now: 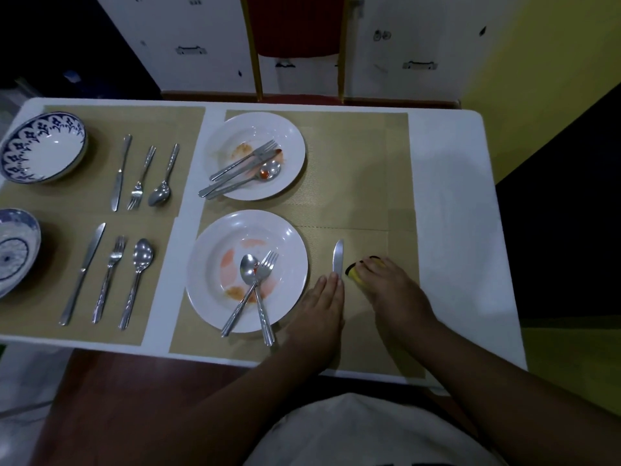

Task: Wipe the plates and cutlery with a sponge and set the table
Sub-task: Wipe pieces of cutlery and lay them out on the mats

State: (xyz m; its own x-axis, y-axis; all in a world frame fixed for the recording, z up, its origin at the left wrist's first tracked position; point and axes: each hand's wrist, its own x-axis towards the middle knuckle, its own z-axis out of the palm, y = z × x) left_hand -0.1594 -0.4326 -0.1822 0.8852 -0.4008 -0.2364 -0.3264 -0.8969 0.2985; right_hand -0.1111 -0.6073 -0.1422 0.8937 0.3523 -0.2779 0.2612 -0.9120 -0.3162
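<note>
A near white plate (pixel 292 250) smeared with orange sauce holds a crossed spoon (pixel 248 267) and fork (pixel 266 274). To its right a knife (pixel 338 255) lies on the tan placemat (pixel 369 203). My left hand (pixel 319 307) lies flat over the knife's handle, fingers straight. My right hand (pixel 389 290) grips a yellow sponge (pixel 355 274) beside the blade. A far white plate (pixel 295 142), also stained, carries a fork, knife and spoon (pixel 248 169).
On the left placemats lie two sets of knife, fork and spoon (pixel 141 176), (pixel 111 274), next to two blue-patterned bowls (pixel 40 146), (pixel 13 250). A red chair (pixel 299 35) stands behind the white table (pixel 453 196); the table's front edge is close to my body.
</note>
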